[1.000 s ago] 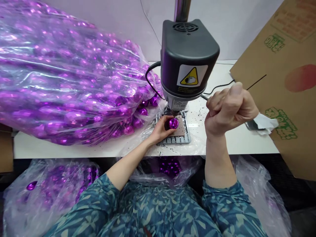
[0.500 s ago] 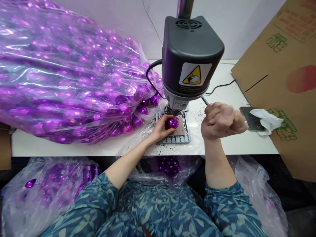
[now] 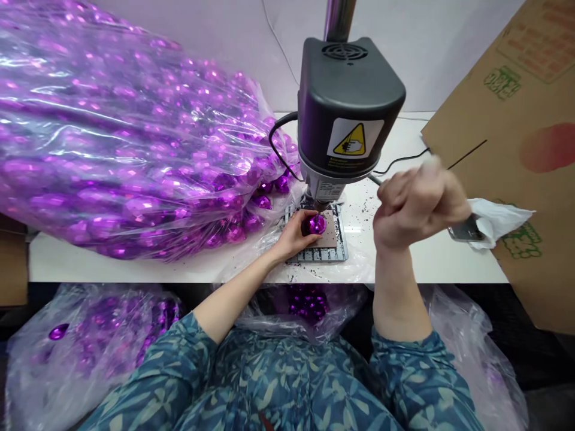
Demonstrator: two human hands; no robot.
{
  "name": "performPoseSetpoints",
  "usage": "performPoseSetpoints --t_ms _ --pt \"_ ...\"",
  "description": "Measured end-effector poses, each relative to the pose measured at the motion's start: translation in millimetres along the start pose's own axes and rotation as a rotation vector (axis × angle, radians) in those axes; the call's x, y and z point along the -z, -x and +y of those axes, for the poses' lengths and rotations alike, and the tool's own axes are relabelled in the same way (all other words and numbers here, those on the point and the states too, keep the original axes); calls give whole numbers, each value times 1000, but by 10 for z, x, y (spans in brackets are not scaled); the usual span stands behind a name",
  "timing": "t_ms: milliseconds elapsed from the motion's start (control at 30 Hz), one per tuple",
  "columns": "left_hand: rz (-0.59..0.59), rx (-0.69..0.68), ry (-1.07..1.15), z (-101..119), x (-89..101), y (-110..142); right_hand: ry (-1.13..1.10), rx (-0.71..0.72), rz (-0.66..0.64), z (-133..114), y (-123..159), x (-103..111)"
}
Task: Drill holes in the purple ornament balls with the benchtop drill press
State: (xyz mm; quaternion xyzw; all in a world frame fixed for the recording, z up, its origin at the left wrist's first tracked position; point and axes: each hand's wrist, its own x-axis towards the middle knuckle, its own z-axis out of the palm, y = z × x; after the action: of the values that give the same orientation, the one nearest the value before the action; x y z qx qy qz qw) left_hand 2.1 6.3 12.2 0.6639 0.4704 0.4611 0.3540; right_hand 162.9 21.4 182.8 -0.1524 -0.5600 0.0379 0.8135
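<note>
Left hand (image 3: 291,240) is holding purple ball (image 3: 317,224) between fingers, under drill press (image 3: 348,84); ball probably light, slick, crushable, sides suiting gentle grip. Right hand (image 3: 415,206) is clenching lever (image 3: 373,178), right of drill press.

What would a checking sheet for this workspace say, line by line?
Surface: white table, scattered with dark specks.
Things in use: shiny purple faceted ball over a flat brown board, below a black drill-like machine.
Clutter: big clear plastic bag of purple balls; crumpled white tissue partly over a dark flat device.
Hands: left hand curls around the ball; right hand is closed beside a thin metal lever.
Cables: black cable at the machine's side; thin black cable near the box.
Surroundings: brown cardboard box, pale wall.
</note>
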Motion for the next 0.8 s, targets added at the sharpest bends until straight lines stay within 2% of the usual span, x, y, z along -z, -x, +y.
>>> performPoseSetpoints --t_ms 100,200,267,367,433,500,567,633,700,733,800 --pt "103 15 -90 145 65 96 55 -243 -50 -50 -296 -125" --pt "186 -7 -219 350 162 426 77 -318 -90 -50 -445 -179" --pt "76 -60 -259 463 201 756 70 -318 -91 -38 -456 -180" --pt "-229 -228 -346 511 197 1204 46 -285 -82 -17 -427 -170" --pt "-293 -368 -445 457 208 1313 34 -265 -71 -4 -414 -170" --pt "-223 -428 -484 380 288 1200 19 -255 -62 6 -411 -174" --pt "-79 -339 -496 324 448 888 13 -247 -52 12 -411 -178" --pt "86 -117 -586 301 646 470 26 -243 -38 18 -409 -179" --pt "203 179 -727 288 812 62 36 -237 -32 27 -405 -178" --pt "219 306 -771 274 867 -110 34 -232 -33 31 -403 -177" --pt "228 464 -823 216 914 -360 24 -225 -33 37 -401 -176"
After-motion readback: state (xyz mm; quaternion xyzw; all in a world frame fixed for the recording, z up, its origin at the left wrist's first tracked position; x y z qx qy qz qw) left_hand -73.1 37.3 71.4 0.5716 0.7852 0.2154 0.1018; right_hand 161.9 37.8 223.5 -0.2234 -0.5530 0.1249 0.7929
